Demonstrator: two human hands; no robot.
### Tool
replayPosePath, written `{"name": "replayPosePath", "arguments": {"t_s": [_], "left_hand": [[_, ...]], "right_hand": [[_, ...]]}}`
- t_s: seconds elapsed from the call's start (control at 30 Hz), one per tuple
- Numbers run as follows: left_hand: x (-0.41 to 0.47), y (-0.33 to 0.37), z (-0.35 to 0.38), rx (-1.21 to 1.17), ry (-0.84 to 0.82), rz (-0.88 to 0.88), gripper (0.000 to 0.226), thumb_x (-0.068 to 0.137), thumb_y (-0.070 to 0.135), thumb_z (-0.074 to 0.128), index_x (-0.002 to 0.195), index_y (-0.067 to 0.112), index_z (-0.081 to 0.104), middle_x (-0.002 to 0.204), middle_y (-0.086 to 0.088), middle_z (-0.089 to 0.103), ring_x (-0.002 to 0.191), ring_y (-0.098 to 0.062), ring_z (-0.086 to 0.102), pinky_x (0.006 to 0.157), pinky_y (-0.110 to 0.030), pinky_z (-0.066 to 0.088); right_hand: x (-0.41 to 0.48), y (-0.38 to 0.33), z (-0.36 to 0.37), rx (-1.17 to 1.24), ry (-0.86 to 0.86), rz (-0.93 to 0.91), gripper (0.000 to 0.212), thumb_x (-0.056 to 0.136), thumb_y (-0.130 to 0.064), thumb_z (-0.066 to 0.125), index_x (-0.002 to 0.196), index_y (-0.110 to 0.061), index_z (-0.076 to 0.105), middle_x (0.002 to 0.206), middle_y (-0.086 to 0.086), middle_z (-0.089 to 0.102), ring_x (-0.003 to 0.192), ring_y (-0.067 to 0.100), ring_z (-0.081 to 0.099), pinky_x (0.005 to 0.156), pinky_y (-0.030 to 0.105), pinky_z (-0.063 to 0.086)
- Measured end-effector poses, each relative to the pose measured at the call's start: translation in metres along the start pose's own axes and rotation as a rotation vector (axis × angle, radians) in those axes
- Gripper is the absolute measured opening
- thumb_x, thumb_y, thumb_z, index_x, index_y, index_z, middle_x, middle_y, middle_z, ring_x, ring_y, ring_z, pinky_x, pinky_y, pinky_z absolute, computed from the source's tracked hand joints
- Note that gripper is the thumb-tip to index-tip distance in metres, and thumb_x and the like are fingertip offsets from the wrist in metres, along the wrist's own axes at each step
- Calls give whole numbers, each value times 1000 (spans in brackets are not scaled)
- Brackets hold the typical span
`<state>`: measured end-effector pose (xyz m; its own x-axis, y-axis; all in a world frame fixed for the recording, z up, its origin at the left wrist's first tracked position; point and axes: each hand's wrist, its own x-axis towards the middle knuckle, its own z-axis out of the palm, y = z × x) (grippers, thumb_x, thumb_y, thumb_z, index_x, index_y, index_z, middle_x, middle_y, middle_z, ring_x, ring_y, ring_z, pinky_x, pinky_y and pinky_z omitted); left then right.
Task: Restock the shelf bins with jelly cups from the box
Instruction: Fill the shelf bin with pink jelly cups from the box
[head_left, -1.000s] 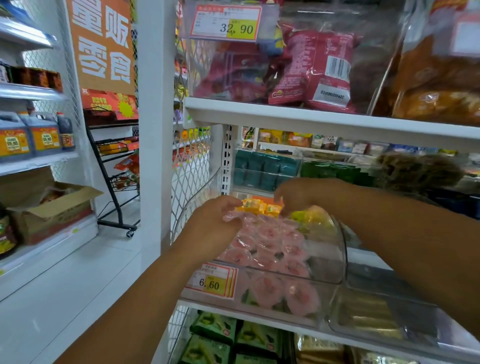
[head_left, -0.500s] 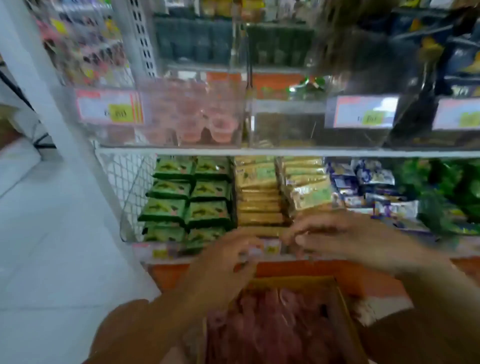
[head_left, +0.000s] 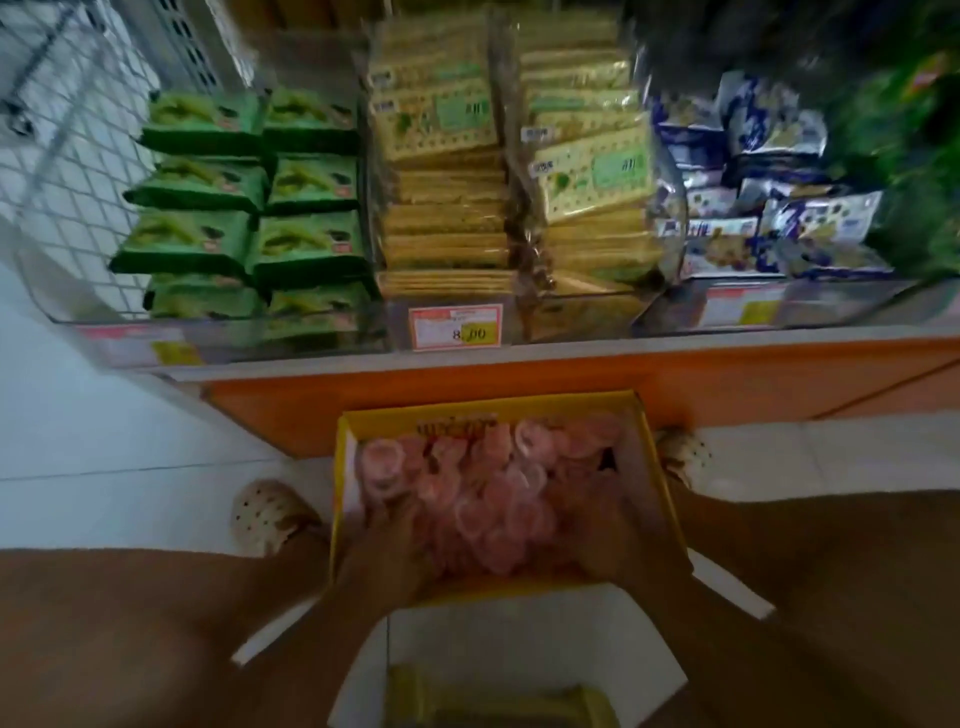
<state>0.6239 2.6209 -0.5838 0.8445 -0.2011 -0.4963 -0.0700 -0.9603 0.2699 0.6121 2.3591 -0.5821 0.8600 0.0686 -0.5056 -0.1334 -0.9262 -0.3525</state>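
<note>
At the left of the bottom shelf (head_left: 519, 358) green snack packs (head_left: 208, 182) lie stacked flat behind a clear front, with yellow cracker packs (head_left: 447, 130) beside them; no jelly bin shows in this view. Below, the yellow cardboard box (head_left: 340, 467) stands on the floor (head_left: 104, 441) against the orange shelf base, between the left clog (head_left: 265, 512) and the right clog (head_left: 680, 452). It is probably parked there so both arms can reach straight down into it.

The left hand (head_left: 379, 556) comes in over the near left corner, its fingers pushed into the heap of pink jelly cups (head_left: 488, 488). The right hand (head_left: 623, 530) enters along the right wall. Together they bracket the heap from both sides, which suggests a two-handed scoop to carry many cups at once. Blur hides the fingers, so it cannot be told whether either grip has closed on cups or lies flat against them. Most cups lie between the hands and beyond them toward the shelf, none visibly lifted clear
</note>
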Motion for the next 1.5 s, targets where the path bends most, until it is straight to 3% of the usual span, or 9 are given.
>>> {"name": "replayPosePath", "arguments": {"t_s": [0.13, 0.4, 0.7, 0.83, 0.93, 1.03, 1.13, 1.33, 1.5], "left_hand": [[21, -3, 10, -105, 13, 56, 70, 80, 58, 64, 138, 24, 45, 139, -3, 51, 126, -27, 46, 105, -40, 36], [40, 28, 31, -132, 38, 20, 55, 89, 43, 51, 141, 25, 40, 143, -10, 42, 129, -31, 42, 106, -40, 36], [46, 25, 38, -276, 50, 49, 35, 88, 33, 62, 121, 20, 64, 129, -8, 52, 118, -27, 49, 102, -34, 38], [39, 29, 27, -413, 87, 104, 25, 84, 30, 68, 101, 12, 73, 114, -11, 63, 109, -26, 53, 85, -24, 33], [36, 29, 23, -499, 82, 102, 17, 82, 19, 73, 97, 12, 73, 106, -5, 68, 102, -19, 56, 75, -18, 30], [35, 26, 24, -595, 35, 68, 18, 81, 22, 74, 98, 16, 70, 96, 8, 66, 93, -9, 58, 74, -22, 41], [36, 25, 23, -594, -30, 59, 23, 83, 18, 71, 105, 19, 66, 100, 9, 63, 93, -11, 59, 71, -23, 43], [30, 36, 25, -651, -325, 67, 52, 79, 29, 71, 127, 27, 53, 108, 12, 62, 92, -8, 60, 79, -26, 52], [38, 47, 39, -494, -296, 113, 64, 62, 64, 71, 119, 43, 53, 88, 13, 64, 89, -13, 65, 82, -39, 55]], "right_hand": [[17, -8, 31, 71, -127, 28, 66, 85, -49, 58, 145, -31, 36, 150, -1, 35, 137, 31, 37, 113, 43, 31], [27, -16, 35, 133, -15, 92, 69, 87, -32, 62, 147, -19, 31, 141, 13, 43, 124, 32, 48, 96, 38, 42], [35, -17, 28, 244, -94, 69, 51, 83, -26, 67, 130, -13, 51, 136, 13, 39, 121, 29, 45, 98, 33, 39], [34, -13, 27, 380, -109, 84, 38, 75, -23, 74, 109, -18, 58, 108, 0, 51, 101, 19, 51, 87, 31, 46], [35, -13, 29, 523, -154, 144, 27, 76, -17, 71, 99, -19, 56, 99, 2, 61, 92, 20, 60, 77, 35, 53], [36, -15, 33, 581, -154, 127, 20, 82, -9, 67, 89, -19, 51, 88, -4, 55, 83, 14, 55, 64, 16, 42], [35, -13, 32, 622, -148, 135, 27, 83, -8, 67, 80, -26, 47, 81, -8, 49, 75, 8, 49, 72, 21, 43], [30, -8, 31, 701, -155, 140, 23, 88, -19, 67, 108, -22, 55, 104, -12, 53, 98, 11, 56, 80, 22, 49], [24, -5, 23, 839, -133, 240, 43, 93, -5, 58, 133, -8, 43, 115, 2, 51, 105, 20, 55, 90, 27, 51]]}}
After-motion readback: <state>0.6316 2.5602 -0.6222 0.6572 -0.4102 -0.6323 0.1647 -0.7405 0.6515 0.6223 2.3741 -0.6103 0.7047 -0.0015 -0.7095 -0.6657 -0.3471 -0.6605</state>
